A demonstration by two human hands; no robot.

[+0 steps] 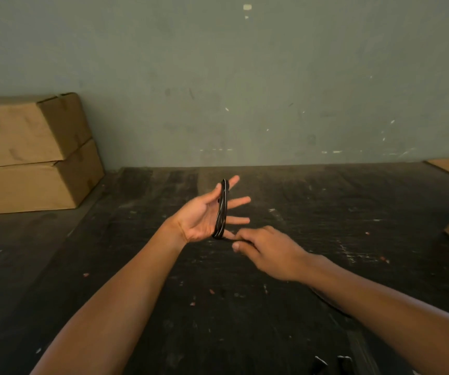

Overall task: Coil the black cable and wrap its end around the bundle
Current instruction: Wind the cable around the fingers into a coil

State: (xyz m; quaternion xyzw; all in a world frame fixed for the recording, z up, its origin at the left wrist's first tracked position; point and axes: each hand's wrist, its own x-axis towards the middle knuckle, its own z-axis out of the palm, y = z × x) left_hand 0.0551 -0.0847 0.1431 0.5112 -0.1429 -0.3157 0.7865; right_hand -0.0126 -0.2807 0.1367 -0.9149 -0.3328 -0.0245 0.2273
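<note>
Black cable (222, 209) looped around spread fingers of left hand (204, 215). Right hand (266, 247), at four o'clock, pinches the free end. Risk: loops slipping off splayed fingers if tension drops.

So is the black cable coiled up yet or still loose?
Coiled: the cable loops around the left hand's spread fingers; the right hand pinches its end.

Black cable (222, 212) looped round left fingers (238, 220).
</note>
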